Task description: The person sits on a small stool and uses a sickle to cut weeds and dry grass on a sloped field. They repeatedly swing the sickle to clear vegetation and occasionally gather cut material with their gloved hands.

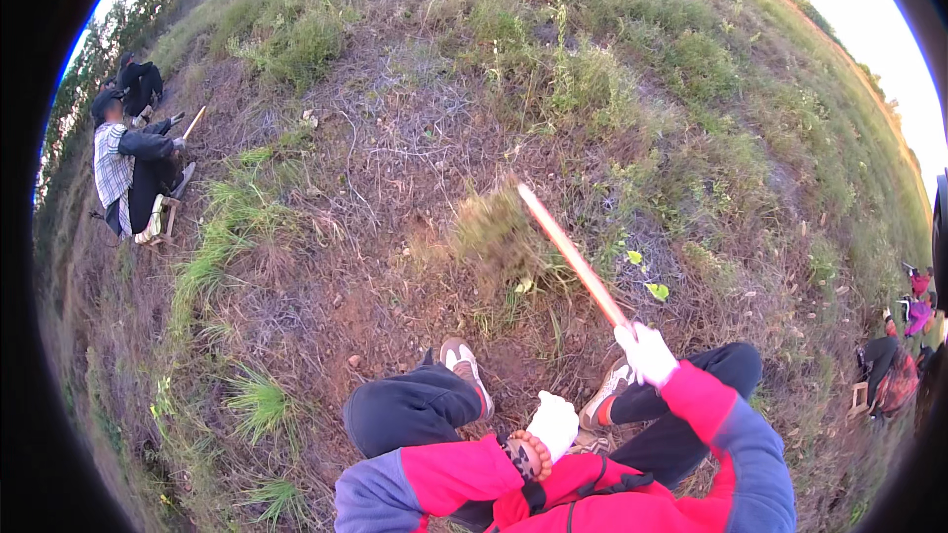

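My right hand (646, 357), in a white glove, is closed round the near end of a long wooden handle (570, 255). The handle slants up and left over a tuft of dry grass (496, 233), which is blurred; what the far end bears cannot be made out. My left hand (553, 423), also white-gloved, is held in front of my body between my knees, its fingers curled and nothing visible in them. A beaded bracelet (535, 451) circles the left wrist. Both my shoes (466, 370) rest on bare reddish soil (385, 318).
A co-worker (126, 163) sits on a low wooden stool at the left, holding a wooden stick (194, 123); another person (139, 83) sits behind. Several people (892, 377) are at the far right. Green grass clumps (259, 400) and dry twigs (415, 141) cover the slope.
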A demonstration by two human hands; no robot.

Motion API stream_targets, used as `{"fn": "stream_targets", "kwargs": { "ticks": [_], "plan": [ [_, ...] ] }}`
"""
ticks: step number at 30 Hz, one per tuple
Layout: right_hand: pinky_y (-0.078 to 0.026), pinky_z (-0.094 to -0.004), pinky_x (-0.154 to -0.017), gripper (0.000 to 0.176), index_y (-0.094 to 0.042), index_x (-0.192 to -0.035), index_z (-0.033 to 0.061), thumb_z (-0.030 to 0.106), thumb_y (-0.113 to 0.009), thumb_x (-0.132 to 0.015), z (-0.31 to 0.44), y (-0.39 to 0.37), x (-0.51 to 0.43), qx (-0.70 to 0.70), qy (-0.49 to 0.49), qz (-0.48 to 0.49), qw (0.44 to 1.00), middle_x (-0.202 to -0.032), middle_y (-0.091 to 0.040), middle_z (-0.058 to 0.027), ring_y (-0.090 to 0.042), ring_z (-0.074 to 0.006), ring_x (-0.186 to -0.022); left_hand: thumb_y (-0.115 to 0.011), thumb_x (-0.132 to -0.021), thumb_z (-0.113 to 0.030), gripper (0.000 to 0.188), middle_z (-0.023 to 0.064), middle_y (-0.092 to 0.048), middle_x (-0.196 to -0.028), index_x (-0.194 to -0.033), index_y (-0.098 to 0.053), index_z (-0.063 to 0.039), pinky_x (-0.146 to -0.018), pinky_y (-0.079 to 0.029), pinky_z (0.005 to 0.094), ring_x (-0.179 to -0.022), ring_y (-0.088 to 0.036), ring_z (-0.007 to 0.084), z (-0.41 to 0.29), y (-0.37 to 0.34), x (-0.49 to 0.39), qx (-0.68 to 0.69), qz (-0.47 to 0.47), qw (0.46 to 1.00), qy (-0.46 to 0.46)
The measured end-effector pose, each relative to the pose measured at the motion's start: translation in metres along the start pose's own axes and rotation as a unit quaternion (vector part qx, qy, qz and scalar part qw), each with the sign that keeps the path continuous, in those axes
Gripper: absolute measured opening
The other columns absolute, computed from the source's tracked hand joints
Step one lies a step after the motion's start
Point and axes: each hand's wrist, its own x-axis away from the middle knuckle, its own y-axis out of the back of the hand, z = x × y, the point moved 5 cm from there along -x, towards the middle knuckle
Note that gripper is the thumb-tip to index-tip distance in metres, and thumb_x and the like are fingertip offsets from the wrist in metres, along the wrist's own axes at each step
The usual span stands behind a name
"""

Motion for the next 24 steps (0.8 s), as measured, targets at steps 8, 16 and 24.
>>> {"fn": "stream_targets", "kwargs": {
  "ticks": [8, 16, 24],
  "plan": [
    [-0.046, -0.0344, -0.041, 0.049, -0.055, -0.089, -0.0012, 0.048, -0.054, -0.092, 0.112, -0.022, -0.270, 0.059, 0.113, -0.051, 0.990, -0.062, -0.056, -0.0087, -0.055, -0.0190, -0.044, -0.058, -0.080, -0.018, 0.017, 0.0080, -0.065, -0.087, -0.091, -0.069, -0.010, -0.079, -0.042, 0.0452, -0.085, -0.062, 0.0267, 0.014, 0.011, -0.008, -0.011, 0.016, 0.999, 0.029],
    [-0.051, -0.0465, -0.065, 0.055, -0.061, -0.099, -0.0042, 0.050, -0.051, -0.092, 0.019, -0.028, -0.289, 0.188, 0.069, -0.067, 0.978, -0.079, -0.065, -0.0255, -0.065, -0.0417, -0.074, -0.054, -0.083, -0.018, 0.020, 0.0082, -0.063, -0.091, -0.097, -0.066, -0.008, -0.083, -0.039, 0.0438, -0.091, -0.059, 0.0268, 0.014, 0.018, -0.009, 0.001, 0.034, 0.999, 0.034],
    [-0.043, -0.0353, -0.037, 0.041, -0.056, -0.092, 0.0034, 0.045, -0.056, -0.092, -0.090, -0.021, -0.056, -0.010, -0.055, -0.049, 0.997, -0.059, -0.055, -0.0058, -0.051, -0.0151, -0.041, -0.055, -0.081, -0.015, 0.014, 0.0096, -0.063, -0.081, -0.086, -0.065, -0.007, -0.077, -0.040, 0.0422, -0.083, -0.060, 0.0266, 0.009, 0.024, 0.000, 0.015, -0.057, 0.998, 0.018]
  ]
}}
